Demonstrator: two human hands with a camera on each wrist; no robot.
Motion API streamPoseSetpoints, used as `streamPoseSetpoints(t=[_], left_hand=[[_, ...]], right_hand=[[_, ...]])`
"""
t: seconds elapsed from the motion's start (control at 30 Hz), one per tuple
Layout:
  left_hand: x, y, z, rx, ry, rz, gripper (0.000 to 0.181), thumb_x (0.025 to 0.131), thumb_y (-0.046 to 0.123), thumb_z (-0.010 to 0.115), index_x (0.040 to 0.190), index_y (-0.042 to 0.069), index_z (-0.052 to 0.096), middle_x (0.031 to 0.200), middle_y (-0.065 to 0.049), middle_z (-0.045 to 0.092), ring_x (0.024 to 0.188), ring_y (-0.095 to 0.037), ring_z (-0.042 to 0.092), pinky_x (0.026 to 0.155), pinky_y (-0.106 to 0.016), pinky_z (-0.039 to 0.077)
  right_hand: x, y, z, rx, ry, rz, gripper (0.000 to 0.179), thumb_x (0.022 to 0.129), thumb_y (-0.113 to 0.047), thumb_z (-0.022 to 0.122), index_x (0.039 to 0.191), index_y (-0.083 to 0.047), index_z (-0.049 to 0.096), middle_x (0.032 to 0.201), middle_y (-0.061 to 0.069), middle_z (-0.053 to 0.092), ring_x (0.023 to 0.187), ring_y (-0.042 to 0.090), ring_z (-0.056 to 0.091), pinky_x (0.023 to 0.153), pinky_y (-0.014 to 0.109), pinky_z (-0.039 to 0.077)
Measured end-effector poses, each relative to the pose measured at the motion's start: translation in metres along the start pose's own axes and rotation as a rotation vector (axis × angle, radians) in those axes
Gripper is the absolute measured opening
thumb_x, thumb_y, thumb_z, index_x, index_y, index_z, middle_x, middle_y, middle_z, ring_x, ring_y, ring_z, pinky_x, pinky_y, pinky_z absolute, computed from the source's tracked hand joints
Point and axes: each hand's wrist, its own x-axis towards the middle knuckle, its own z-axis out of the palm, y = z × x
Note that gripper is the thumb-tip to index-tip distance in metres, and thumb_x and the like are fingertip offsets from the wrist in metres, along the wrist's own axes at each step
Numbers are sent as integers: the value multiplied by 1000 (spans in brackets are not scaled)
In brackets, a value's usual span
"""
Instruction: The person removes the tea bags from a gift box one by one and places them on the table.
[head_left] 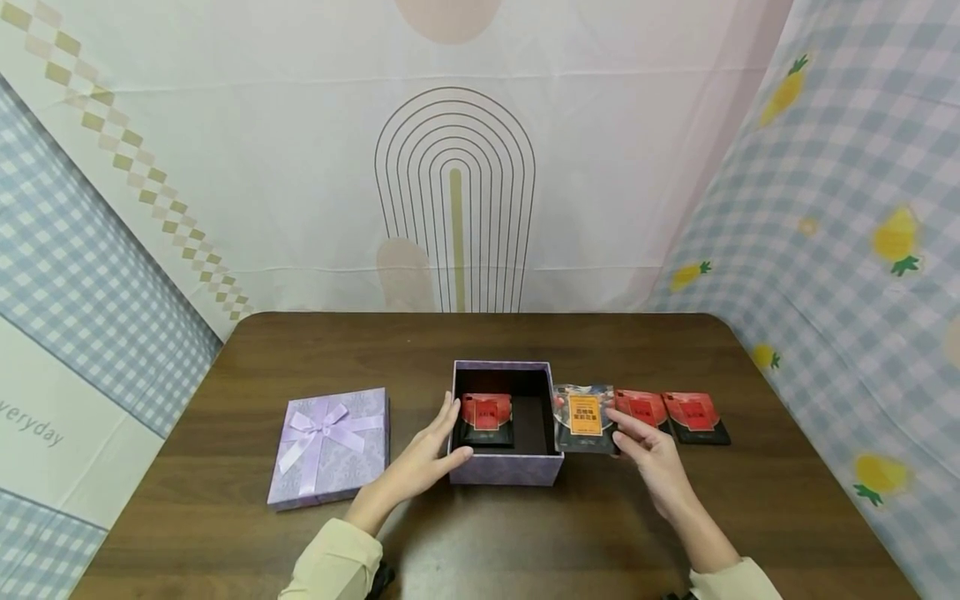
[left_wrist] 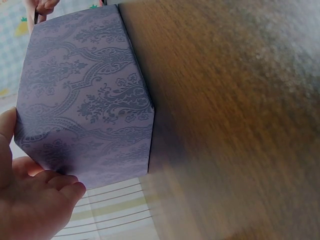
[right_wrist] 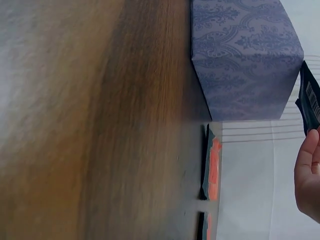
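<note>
My right hand (head_left: 660, 467) pinches the right edge of a dark sachet with an orange label (head_left: 585, 417), between thumb and fingers. The sachet is raised beside the right rim of a purple patterned box (head_left: 506, 471); its barcoded back shows in the right wrist view. Inside the box, at the left, lies a red-and-black sachet (head_left: 487, 417). With its fingers along the left wall and its thumb at the front rim, my left hand (head_left: 416, 462) rests on the box. That box's damask-patterned outer walls (left_wrist: 85, 95) fill much of the left wrist view.
Two more red-and-black sachets, one partly covered (head_left: 641, 407) and one in full view (head_left: 697, 417), lie right of the box. At the left sits a purple lid with a ribbon bow (head_left: 330, 450). Everything stands on a brown wooden table (head_left: 510, 542) before a patterned cloth backdrop (head_left: 300, 183).
</note>
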Motion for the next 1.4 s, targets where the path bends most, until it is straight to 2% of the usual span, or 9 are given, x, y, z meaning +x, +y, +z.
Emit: streamPoseSetpoints(t=[0.4,0.7,1.0,1.1,1.3,1.4], left_hand=[[0,-1,-1,1,3,3,73,89,21,58,143,-5,15,150,-21,2,132,-38,24,105,-50,23],[1,-1,-1,9,7,9,72,90,21,58,143,-6,16,150,-22,3,131,-38,25,105,-50,23],[1,-2,0,14,6,11,73,90,21,58,142,-6,16,150,-22,4,131,-39,25,105,-50,24],[0,-1,0,11,7,13,73,89,21,59,142,-7,16,149,-23,4,131,-39,25,105,-50,24],[0,-1,1,17,17,18,73,88,20,59,142,-7,17,149,-23,5,131,-38,25,105,-50,24],[1,-2,1,18,23,23,73,88,20,59,142,-8,18,149,-23,5,131,-39,25,105,-50,24]], right_hand=[[-12,6,-21,20,30,1,36,89,-10,58,124,1,55,100,-21,60,80,0,56,66,19,51],[-17,18,-28,-97,6,77,44,91,-13,55,128,10,45,99,-30,56,85,-4,55,69,21,51],[-21,28,-33,-136,-39,74,41,89,-3,53,125,15,45,96,-28,58,84,-6,55,67,23,52],[-21,30,-34,-154,-52,86,41,89,-3,54,125,14,46,96,-21,61,81,-3,56,66,24,52],[-21,34,-33,-208,-82,146,41,88,-2,55,126,11,47,107,10,62,72,3,57,65,24,51],[-20,35,-32,-231,-108,176,41,88,-2,55,127,10,47,111,18,60,72,4,57,65,25,52]])
